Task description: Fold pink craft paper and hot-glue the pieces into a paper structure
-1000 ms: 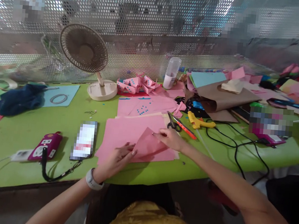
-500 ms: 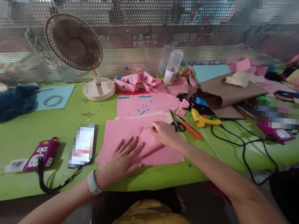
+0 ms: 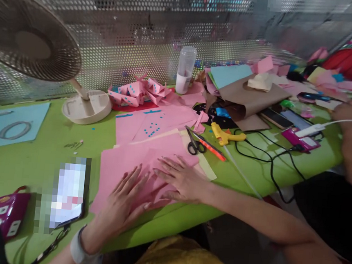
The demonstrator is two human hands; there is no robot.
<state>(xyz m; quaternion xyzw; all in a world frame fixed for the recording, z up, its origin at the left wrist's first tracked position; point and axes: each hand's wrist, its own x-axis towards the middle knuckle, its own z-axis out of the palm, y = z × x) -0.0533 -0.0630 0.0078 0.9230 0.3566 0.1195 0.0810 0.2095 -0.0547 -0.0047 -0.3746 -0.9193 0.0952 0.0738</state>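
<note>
Flattening your right hand, no longer pinching, beside left hand | both spread on paper, gripping nothing | apparently creasing

Flat pink rectangular paper sheet, lying left and near side of black-handled metal scissors; pink folded paper layer on top, creased, partly hidden.

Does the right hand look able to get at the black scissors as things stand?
Probably yes: the right hand is spread on pink paper, and the scissors lie just beyond it, their handles uncovered.
</note>
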